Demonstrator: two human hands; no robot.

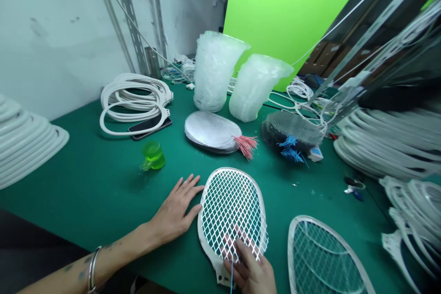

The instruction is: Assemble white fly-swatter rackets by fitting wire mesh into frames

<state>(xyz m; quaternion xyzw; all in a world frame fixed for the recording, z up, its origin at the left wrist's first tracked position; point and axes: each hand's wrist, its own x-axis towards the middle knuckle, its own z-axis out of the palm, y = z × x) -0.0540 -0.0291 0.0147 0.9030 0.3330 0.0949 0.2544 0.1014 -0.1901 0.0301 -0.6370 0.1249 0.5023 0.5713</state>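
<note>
A white oval racket frame strung with a white diamond mesh [231,206] lies on the green table top [86,188], its handle end towards me. My right hand [250,264] is at the lower part of the mesh, fingers gripping it, with a thin blue strand hanging below. My left hand [175,209] lies flat on the table, fingers spread, fingertips at the frame's left edge. A bangle circles the left wrist. The right hand hides the lower mesh.
A second meshed frame [324,257] lies at lower right. Stacked white frames [24,140] stand left, with more [386,142] right. Behind are a green cup [152,156], a phone [151,127], white loops [136,98], clear plastic stacks [213,71], and mesh piles with pink [212,131] and blue [291,131] strands.
</note>
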